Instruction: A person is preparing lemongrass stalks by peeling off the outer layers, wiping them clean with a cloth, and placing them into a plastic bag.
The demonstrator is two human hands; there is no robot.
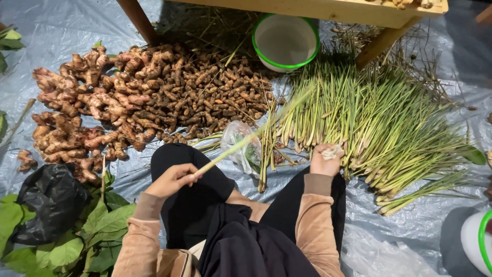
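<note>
On tarp, betw. knees: I watched both hands work lemongrass.
L hand [171, 179] fingers pinched one blurred stalk [241, 142]; R hand [326, 160] was clamped on pale trimmings by the pile [379, 123]. Risk, imo: swinging stalk could slip from that thin pinch.

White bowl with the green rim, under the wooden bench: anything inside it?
The white bowl looks empty: only its bare white inside shows. The wooden bench covers its far edge, so that part stays hidden.
</note>
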